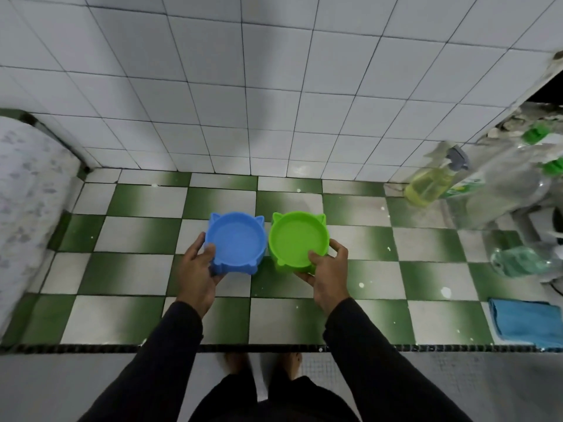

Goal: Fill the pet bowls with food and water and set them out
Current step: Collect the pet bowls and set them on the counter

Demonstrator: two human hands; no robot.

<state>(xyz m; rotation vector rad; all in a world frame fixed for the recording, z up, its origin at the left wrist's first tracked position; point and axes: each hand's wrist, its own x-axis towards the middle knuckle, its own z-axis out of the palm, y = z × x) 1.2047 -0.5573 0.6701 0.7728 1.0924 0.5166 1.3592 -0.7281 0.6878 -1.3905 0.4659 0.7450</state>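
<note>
We held two cat-eared pet bowls side by side over the green-and-white checkered counter [137,236], near the middle of the view. Our left hand [198,269] gripped the blue bowl [234,242] at its seven o'clock edge, thumb hooked over the rim and fingers curled underneath. Our right hand [327,274] gripped the green bowl [298,240] at its five o'clock edge in the same way, thumb inside the rim. The two bowls sat just beside each other, nearly touching, and both looked empty. We could not tell whether their bases rested on the tiles or hung just above them. Toward two o'clock a spray bottle of yellow liquid [432,184] leaned among clear plastic bottles [502,190]. At four o'clock a folded blue cloth [527,322] lay on the counter's near edge.
</note>
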